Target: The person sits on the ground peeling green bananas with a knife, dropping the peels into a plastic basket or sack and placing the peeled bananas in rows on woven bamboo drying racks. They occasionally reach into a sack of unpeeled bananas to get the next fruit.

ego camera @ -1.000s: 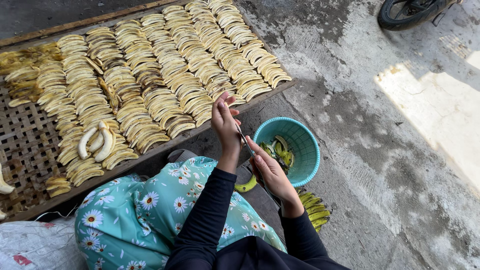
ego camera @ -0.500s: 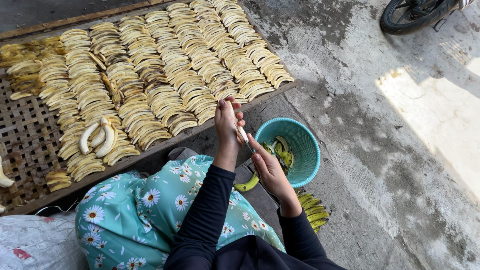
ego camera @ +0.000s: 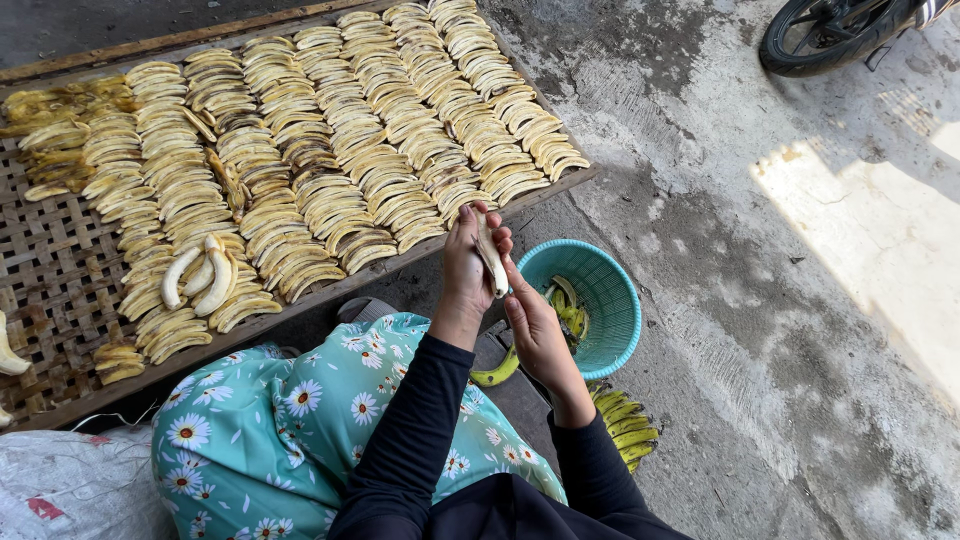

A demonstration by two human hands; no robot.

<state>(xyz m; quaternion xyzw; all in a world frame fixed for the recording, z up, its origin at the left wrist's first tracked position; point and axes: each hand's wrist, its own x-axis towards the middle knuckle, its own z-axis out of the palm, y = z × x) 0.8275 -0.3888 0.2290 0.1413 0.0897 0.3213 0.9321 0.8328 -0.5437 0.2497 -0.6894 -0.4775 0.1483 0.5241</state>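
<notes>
Hands meet at the centre of the view, above the person's lap. The left hand [ego camera: 466, 268] is raised with its back to the camera, wrist bent, fingers curled in a firm grip around a peeled banana [ego camera: 491, 256] that stands nearly upright, its tip poking above the fingers. The right hand [ego camera: 537, 330] sits just below at 5 o'clock from the left, palm turned inward, thumb and fingertips closed at the banana's lower end; whether it pinches a tool or only the fruit cannot be told. Both forearms, in dark sleeves, rise from 6 o'clock over a floral teal garment [ego camera: 290, 420].

At 3 o'clock from the hands, a teal basket [ego camera: 615, 300] rests on the concrete floor [ego camera: 760, 300] with green peels inside. A bunch of green bananas [ego camera: 625, 425] lies at 5 o'clock, beside the right sleeve. A woven tray [ego camera: 50, 290] spreads from 9 to 12 o'clock, carrying rows of sliced banana [ego camera: 350, 150], with a few whole peeled ones [ego camera: 200, 275] at its near edge. A motorbike wheel [ego camera: 830, 30] shows at 1 o'clock.
</notes>
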